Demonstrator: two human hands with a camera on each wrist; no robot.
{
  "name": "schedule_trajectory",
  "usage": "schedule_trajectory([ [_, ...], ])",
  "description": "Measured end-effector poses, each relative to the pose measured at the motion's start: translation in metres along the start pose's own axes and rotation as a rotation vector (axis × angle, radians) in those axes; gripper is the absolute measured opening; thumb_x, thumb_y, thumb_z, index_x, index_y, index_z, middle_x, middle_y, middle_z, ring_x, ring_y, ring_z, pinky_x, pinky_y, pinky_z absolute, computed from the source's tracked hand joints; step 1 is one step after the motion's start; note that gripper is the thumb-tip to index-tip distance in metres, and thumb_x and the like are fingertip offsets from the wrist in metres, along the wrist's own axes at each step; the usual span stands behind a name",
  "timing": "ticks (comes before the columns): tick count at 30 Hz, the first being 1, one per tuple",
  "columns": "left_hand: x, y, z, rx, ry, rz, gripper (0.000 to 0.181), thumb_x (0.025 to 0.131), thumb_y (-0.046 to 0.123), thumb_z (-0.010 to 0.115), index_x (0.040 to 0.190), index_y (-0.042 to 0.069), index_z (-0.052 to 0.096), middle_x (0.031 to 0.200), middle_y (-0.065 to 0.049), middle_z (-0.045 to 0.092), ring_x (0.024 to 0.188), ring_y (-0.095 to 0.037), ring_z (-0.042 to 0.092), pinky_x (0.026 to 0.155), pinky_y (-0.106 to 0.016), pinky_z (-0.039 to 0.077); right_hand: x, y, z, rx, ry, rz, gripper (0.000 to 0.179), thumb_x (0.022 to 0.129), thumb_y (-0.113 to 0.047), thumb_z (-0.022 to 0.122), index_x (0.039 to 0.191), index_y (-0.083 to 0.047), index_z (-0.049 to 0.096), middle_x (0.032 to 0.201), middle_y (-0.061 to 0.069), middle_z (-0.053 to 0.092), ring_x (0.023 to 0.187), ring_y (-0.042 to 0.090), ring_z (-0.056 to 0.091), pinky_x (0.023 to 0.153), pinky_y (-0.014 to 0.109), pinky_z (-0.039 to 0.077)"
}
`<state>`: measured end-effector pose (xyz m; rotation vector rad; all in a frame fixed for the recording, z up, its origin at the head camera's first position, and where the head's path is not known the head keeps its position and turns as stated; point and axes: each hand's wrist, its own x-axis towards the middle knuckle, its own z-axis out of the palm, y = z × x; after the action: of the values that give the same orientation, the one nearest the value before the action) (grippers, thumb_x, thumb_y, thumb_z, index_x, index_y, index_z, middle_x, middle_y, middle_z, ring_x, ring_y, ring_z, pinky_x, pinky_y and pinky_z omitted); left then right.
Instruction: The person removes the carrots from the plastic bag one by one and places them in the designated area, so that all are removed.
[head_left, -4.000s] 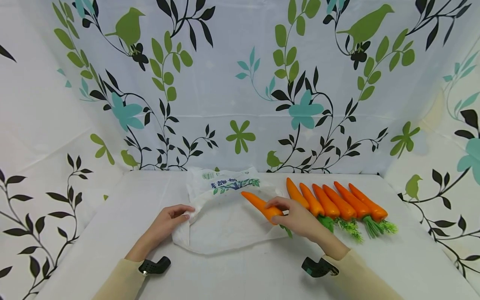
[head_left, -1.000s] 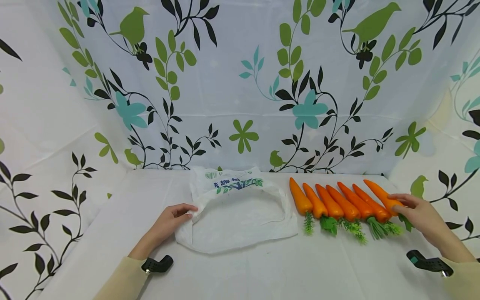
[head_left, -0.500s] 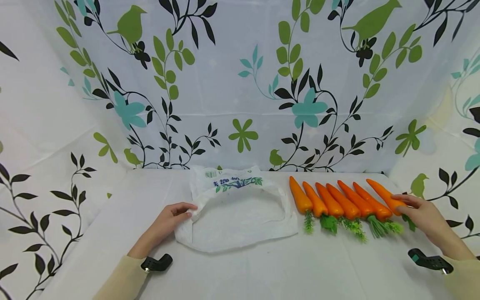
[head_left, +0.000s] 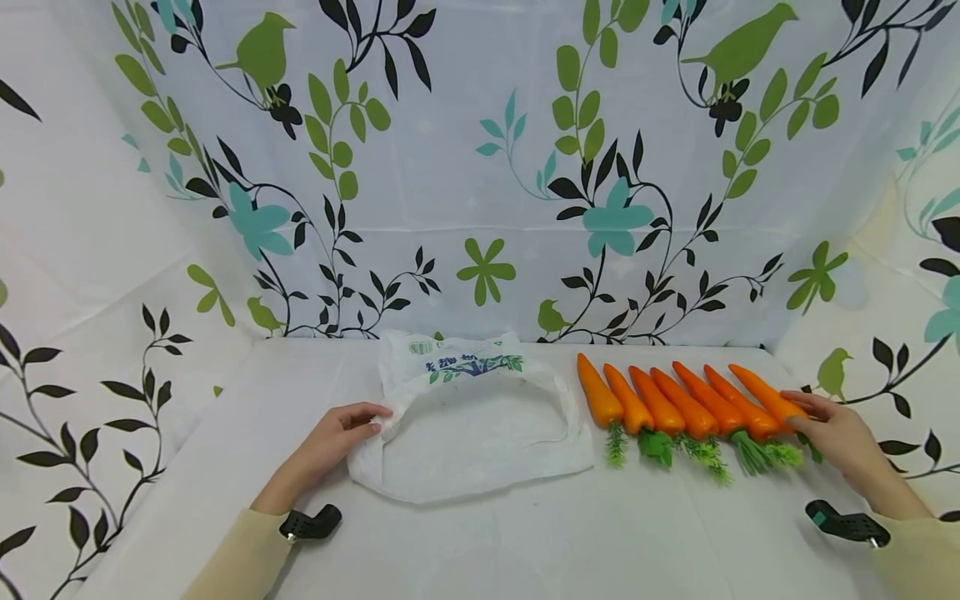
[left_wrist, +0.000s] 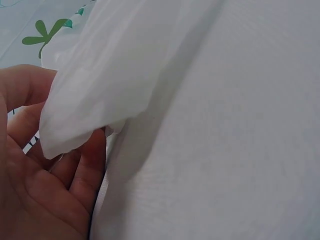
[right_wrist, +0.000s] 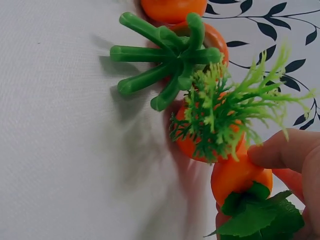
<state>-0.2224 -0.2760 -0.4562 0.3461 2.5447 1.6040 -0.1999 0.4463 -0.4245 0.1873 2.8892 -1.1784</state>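
My left hand (head_left: 341, 433) pinches the left edge of a white plastic bag (head_left: 472, 458), printed with a blue and green tree. In the left wrist view the bag's thin edge (left_wrist: 100, 100) hangs between thumb and fingers. My right hand (head_left: 840, 425) grips the leafy end of an orange toy carrot (head_left: 761, 390) at the right end of a row. Up close, that carrot (right_wrist: 232, 172) has flat dark-green leaves, and my thumb lies along its thick end. Its neighbour (head_left: 738, 404) lies right beside it, with feathery light-green tops (right_wrist: 215, 115).
Several more carrots (head_left: 600, 400) lie side by side to the right of the bag, tips away from me. One has thick green stalks (right_wrist: 165, 55). The white table (head_left: 525, 542) ends at a patterned cloth (head_left: 420, 208) behind.
Four seconds ago my right hand held a carrot over the bag; now it holds one at the row's right end. My left hand keeps its pinch on the bag. Little has changed in the last second.
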Motion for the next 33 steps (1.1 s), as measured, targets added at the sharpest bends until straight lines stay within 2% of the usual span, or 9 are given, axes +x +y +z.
schedule_trajectory([
  [7, -0.001, 0.001, -0.002, 0.004, -0.011, -0.004, 0.028, 0.097, 0.015, 0.065, 0.123, 0.008, 0.068, 0.132, -0.013, 0.06, 0.11, -0.025, 0.056, 0.088, -0.025, 0.047, 0.0, 0.005, 0.007, -0.007, 0.037, -0.006, 0.062, 0.104, -0.037, 0.048, 0.142, 0.011, 0.041, 0.141, 0.043, 0.034, 0.122, 0.058, 0.032, 0.092, 0.07, 0.032],
  [12, -0.002, 0.002, -0.003, 0.007, -0.006, -0.014, 0.028, 0.097, 0.014, 0.064, 0.124, 0.008, 0.067, 0.132, -0.012, 0.06, 0.11, -0.024, 0.057, 0.086, -0.025, 0.048, -0.001, 0.009, 0.01, 0.012, 0.024, 0.01, 0.061, 0.103, -0.036, 0.05, 0.142, 0.011, 0.042, 0.142, 0.042, 0.033, 0.122, 0.056, 0.034, 0.092, 0.068, 0.032],
  [18, -0.002, 0.004, -0.005, 0.021, 0.0, 0.02, 0.028, 0.097, 0.014, 0.064, 0.124, 0.007, 0.068, 0.13, -0.013, 0.061, 0.108, -0.024, 0.057, 0.086, -0.025, 0.048, 0.0, 0.012, 0.009, 0.025, 0.012, 0.02, 0.064, 0.103, -0.039, 0.049, 0.142, 0.011, 0.041, 0.142, 0.041, 0.034, 0.121, 0.055, 0.037, 0.094, 0.069, 0.034],
  [26, -0.004, 0.006, -0.008, 0.094, 0.025, 0.046, 0.025, 0.099, 0.013, 0.061, 0.122, 0.01, 0.069, 0.13, -0.01, 0.062, 0.114, -0.023, 0.057, 0.09, -0.024, 0.046, -0.001, 0.013, 0.008, 0.038, 0.035, 0.026, 0.064, 0.103, -0.037, 0.05, 0.144, 0.011, 0.039, 0.144, 0.042, 0.033, 0.124, 0.057, 0.035, 0.095, 0.07, 0.033],
  [30, -0.006, 0.008, -0.011, 0.123, 0.041, 0.063, 0.024, 0.098, 0.013, 0.061, 0.121, 0.01, 0.069, 0.129, -0.01, 0.063, 0.115, -0.025, 0.057, 0.089, -0.027, 0.047, -0.004, 0.011, 0.008, 0.024, 0.065, 0.032, 0.061, 0.104, -0.033, 0.049, 0.146, 0.01, 0.038, 0.143, 0.041, 0.037, 0.124, 0.057, 0.038, 0.094, 0.066, 0.04],
  [33, -0.009, 0.01, -0.014, 0.159, 0.053, 0.078, 0.024, 0.099, 0.014, 0.062, 0.121, 0.01, 0.069, 0.125, -0.009, 0.065, 0.113, -0.025, 0.057, 0.089, -0.032, 0.048, -0.006, 0.008, 0.006, -0.002, 0.091, 0.041, 0.06, 0.104, -0.033, 0.05, 0.146, 0.009, 0.039, 0.141, 0.038, 0.041, 0.124, 0.054, 0.042, 0.089, 0.056, 0.049],
])
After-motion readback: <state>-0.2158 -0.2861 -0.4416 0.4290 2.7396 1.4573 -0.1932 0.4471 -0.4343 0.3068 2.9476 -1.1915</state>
